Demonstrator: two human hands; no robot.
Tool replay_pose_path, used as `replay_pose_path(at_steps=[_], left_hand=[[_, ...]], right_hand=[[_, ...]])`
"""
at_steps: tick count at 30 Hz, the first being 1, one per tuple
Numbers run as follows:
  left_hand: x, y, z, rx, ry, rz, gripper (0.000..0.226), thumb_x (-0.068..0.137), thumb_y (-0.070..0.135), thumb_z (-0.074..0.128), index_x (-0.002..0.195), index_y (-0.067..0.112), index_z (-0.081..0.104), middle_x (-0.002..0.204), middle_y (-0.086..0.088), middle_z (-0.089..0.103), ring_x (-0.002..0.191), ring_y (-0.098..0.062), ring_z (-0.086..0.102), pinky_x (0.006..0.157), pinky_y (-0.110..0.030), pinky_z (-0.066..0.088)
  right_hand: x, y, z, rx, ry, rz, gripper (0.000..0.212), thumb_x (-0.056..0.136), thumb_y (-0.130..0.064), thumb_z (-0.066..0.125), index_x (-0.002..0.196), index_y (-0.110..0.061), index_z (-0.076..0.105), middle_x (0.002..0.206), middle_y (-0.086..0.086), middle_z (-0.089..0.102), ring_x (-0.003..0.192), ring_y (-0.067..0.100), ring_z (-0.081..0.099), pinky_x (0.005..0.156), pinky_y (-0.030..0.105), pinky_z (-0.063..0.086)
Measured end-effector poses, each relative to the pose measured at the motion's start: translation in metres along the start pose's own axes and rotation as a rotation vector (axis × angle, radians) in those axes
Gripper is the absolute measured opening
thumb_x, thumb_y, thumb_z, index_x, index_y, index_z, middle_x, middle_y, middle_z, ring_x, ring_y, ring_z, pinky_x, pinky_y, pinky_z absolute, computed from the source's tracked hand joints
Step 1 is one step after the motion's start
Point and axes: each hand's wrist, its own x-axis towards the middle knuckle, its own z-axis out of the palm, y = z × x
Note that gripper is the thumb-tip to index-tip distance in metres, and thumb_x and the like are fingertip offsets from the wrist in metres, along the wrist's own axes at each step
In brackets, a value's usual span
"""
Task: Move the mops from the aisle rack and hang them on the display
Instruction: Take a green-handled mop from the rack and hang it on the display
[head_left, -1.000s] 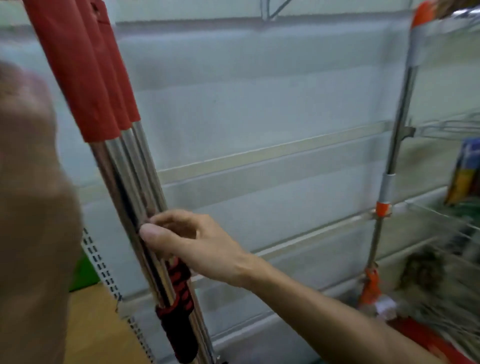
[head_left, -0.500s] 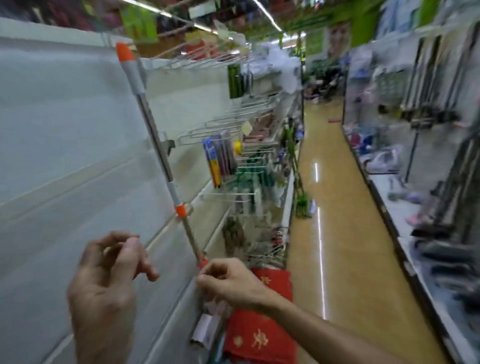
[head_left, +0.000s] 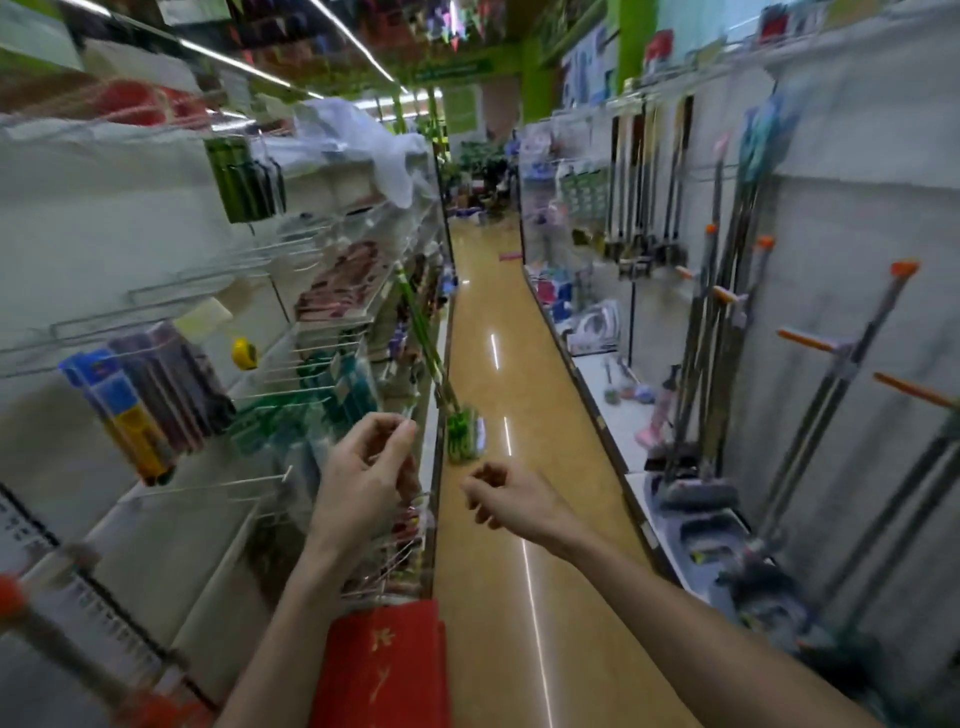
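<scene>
Left hand (head_left: 363, 480) is raised mid-aisle, fingers loosely curled — nothing held | right hand (head_left: 501, 499) is likewise empty, loosely curled | mops (head_left: 845, 381) are seen leaning at the right-side shelving (head_left: 857, 182) — apart from both hands

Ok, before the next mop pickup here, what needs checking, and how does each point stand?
1. Left hand free: ok, loosely curled, holds nothing.
2. Right hand free: ok, holds nothing.
3. Orange-tipped mops in sight: ok, standing at the right-hand rack.
4. Mop within grasp: not ok, both hands are over the aisle floor, apart from the handles.
5. How the mops are held on the rack: cannot tell, too blurred.
</scene>
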Motion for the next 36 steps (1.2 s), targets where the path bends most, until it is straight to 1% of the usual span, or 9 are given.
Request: replay_pose_path(at_steps=[3, 7, 13, 16, 19, 23, 27, 30, 36], left_hand=[[0.041, -0.021, 0.031, -0.003, -0.04, -0.051, 0.015, 0.101, 0.021, 0.059, 0.095, 0.011, 0.067, 0.067, -0.002, 0.065, 0.057, -0.012, 0.061, 0.054, -0.024, 0.053], [0.094, -0.053, 0.06, 0.0, -0.057, -0.084, 0.015, 0.102, 0.021, 0.058, 0.095, 0.011, 0.067, 0.066, 0.005, 0.065, 0.057, -0.007, 0.062, 0.055, -0.022, 0.054], [0.191, -0.118, 0.091, 0.047, -0.075, -0.122, 0.013, 0.102, 0.021, 0.056, 0.101, 0.013, 0.065, 0.074, -0.003, 0.062, 0.055, 0.0, 0.061, 0.052, -0.014, 0.05], [0.252, -0.161, 0.097, 0.051, -0.095, -0.164, 0.014, 0.102, 0.026, 0.057, 0.102, 0.015, 0.065, 0.078, -0.003, 0.064, 0.058, -0.002, 0.062, 0.055, -0.02, 0.055], [0.319, -0.2, 0.101, 0.041, -0.127, -0.227, 0.018, 0.101, 0.033, 0.057, 0.1, 0.018, 0.067, 0.079, -0.003, 0.066, 0.066, -0.012, 0.065, 0.064, -0.035, 0.057], [0.413, -0.233, 0.11, -0.001, -0.15, -0.261, 0.02, 0.102, 0.028, 0.058, 0.098, 0.011, 0.067, 0.075, -0.003, 0.066, 0.06, -0.012, 0.063, 0.062, -0.034, 0.053], [0.488, -0.26, 0.129, -0.048, -0.172, -0.283, 0.023, 0.103, 0.023, 0.057, 0.1, 0.001, 0.065, 0.072, -0.004, 0.062, 0.056, -0.013, 0.061, 0.061, -0.035, 0.052], [0.54, -0.287, 0.146, -0.054, -0.192, -0.291, 0.022, 0.103, 0.024, 0.056, 0.1, 0.004, 0.065, 0.073, -0.004, 0.062, 0.055, -0.009, 0.061, 0.059, -0.032, 0.052], [0.652, -0.359, 0.182, -0.035, -0.183, -0.338, 0.023, 0.102, 0.026, 0.057, 0.102, 0.005, 0.066, 0.077, -0.007, 0.064, 0.062, -0.017, 0.064, 0.064, -0.038, 0.054]], right_hand=[[0.038, 0.009, -0.035, -0.014, 0.036, 0.019, 0.01, 0.098, -0.018, 0.062, 0.093, -0.014, 0.069, 0.074, -0.003, 0.07, 0.065, 0.014, 0.066, 0.06, 0.029, 0.053], [0.09, 0.028, -0.063, -0.036, 0.071, 0.043, 0.011, 0.098, -0.019, 0.063, 0.091, -0.014, 0.07, 0.075, -0.001, 0.07, 0.063, 0.013, 0.067, 0.061, 0.033, 0.054], [0.192, 0.06, -0.088, -0.075, 0.101, 0.075, 0.011, 0.096, -0.02, 0.064, 0.086, -0.02, 0.071, 0.077, 0.0, 0.073, 0.064, 0.013, 0.068, 0.064, 0.036, 0.057], [0.256, 0.073, -0.096, -0.102, 0.118, 0.091, 0.01, 0.096, -0.021, 0.065, 0.087, -0.02, 0.07, 0.077, -0.001, 0.072, 0.064, 0.012, 0.068, 0.064, 0.035, 0.056], [0.323, 0.079, -0.108, -0.144, 0.133, 0.127, 0.011, 0.097, -0.022, 0.064, 0.091, -0.016, 0.07, 0.079, 0.001, 0.073, 0.065, 0.012, 0.068, 0.067, 0.035, 0.056], [0.407, 0.081, -0.128, -0.147, 0.198, 0.139, 0.01, 0.098, -0.017, 0.062, 0.095, -0.012, 0.07, 0.08, 0.005, 0.072, 0.066, 0.014, 0.067, 0.063, 0.029, 0.054], [0.485, 0.096, -0.145, -0.142, 0.234, 0.159, 0.01, 0.098, -0.019, 0.063, 0.098, -0.012, 0.069, 0.082, 0.004, 0.072, 0.066, 0.013, 0.067, 0.065, 0.033, 0.055], [0.547, 0.109, -0.159, -0.138, 0.244, 0.182, 0.014, 0.099, -0.021, 0.062, 0.102, -0.01, 0.069, 0.083, 0.003, 0.072, 0.069, 0.015, 0.068, 0.067, 0.034, 0.056], [0.683, 0.143, -0.186, -0.123, 0.237, 0.198, 0.009, 0.099, -0.017, 0.06, 0.098, -0.013, 0.068, 0.083, 0.003, 0.072, 0.067, 0.013, 0.067, 0.067, 0.032, 0.056]])
